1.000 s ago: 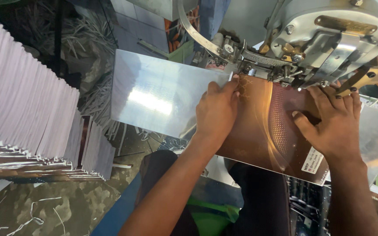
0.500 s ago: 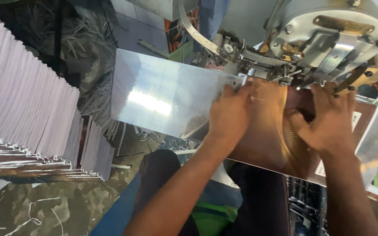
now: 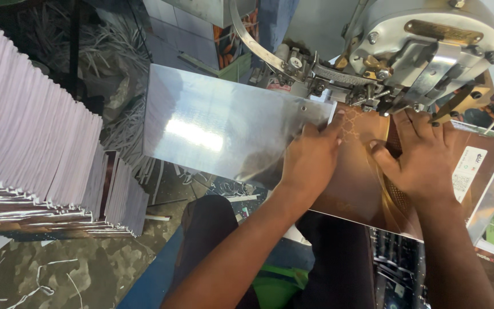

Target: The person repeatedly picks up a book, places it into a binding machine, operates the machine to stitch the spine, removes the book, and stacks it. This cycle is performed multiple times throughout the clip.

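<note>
Currently seen from the head camera, looking down. Left hand (image 3: 311, 163) flat on a brown printed card (image 3: 361, 183), palm down, fingers spread and pointing toward the machine (image 3: 424, 46); not closed around anything, only pressing. Right hand (image 3: 424, 160) likewise flat on the same card, just beside the left, fingers extended toward the machine head, thumb stretched out toward the left hand. Hands close together but not touching; a narrow strip of card visible between them.

Card resting on a shiny metal plate (image 3: 218, 123), lying across the plate's right half, far edge pushed up under the grey metal machine head. White label (image 3: 467, 171) near the card's right end. Plate's left half bare and reflecting light, left edge overhanging the floor. Small round hole near the plate's far edge, just left of the card.

Machine head above the hands: rounded grey casing, brass-coloured plate on top, cluster of small metal parts right over the card's far edge. Curved metal strip (image 3: 253, 43) arching away to the upper left.

Left of the plate, well apart: tall slanted stack of pale sheets (image 3: 30, 131), edges fanned. Beneath it, flatter pile of shiny sheets (image 3: 35, 214). Thin paper offcuts (image 3: 127, 126) scattered on the floor between stack and plate.

Dark trousers (image 3: 224, 240) visible below the forearms.
</note>
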